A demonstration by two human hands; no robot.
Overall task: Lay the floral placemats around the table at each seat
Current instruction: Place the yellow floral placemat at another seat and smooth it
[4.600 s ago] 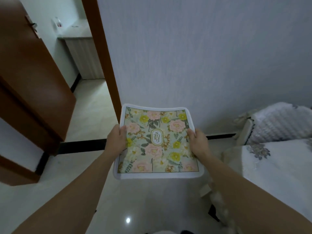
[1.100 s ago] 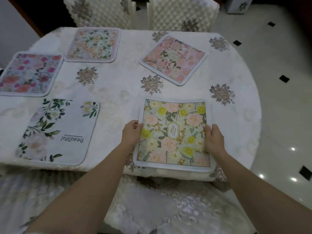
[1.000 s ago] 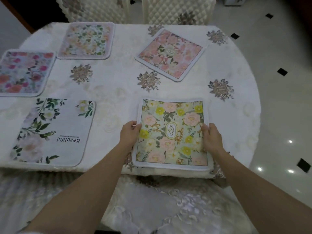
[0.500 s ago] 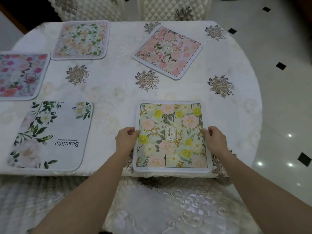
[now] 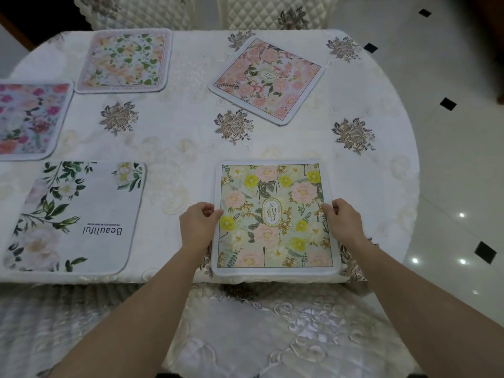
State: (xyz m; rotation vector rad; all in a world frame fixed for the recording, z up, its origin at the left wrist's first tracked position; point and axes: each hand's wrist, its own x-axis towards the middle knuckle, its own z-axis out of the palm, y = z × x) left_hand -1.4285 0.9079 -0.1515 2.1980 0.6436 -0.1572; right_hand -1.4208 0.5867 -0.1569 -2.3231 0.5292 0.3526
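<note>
A green-and-yellow floral placemat [image 5: 275, 216] with a "GARDEN" label lies flat on the white tablecloth at the table's near edge. My left hand [image 5: 197, 226] pinches its left edge and my right hand [image 5: 343, 222] pinches its right edge. Other placemats lie around the table [image 5: 185, 132]: a white "Beautiful" leaf mat [image 5: 76, 216] at near left, a red-flowered mat [image 5: 30, 118] at far left, a peach-and-green mat [image 5: 125, 60] at the back, and a pink rose mat [image 5: 268, 79] turned at an angle at back right.
Two quilted cream chair backs [image 5: 272, 12] stand behind the table. A chair seat with embroidered cover [image 5: 272, 331] sits just below the near edge, under my arms. Glossy tiled floor with black diamond insets [image 5: 450, 165] lies to the right.
I carried the green placemat from the doorway to the table, lowered it flat at the near edge, and my hands slid outward to its side edges.
</note>
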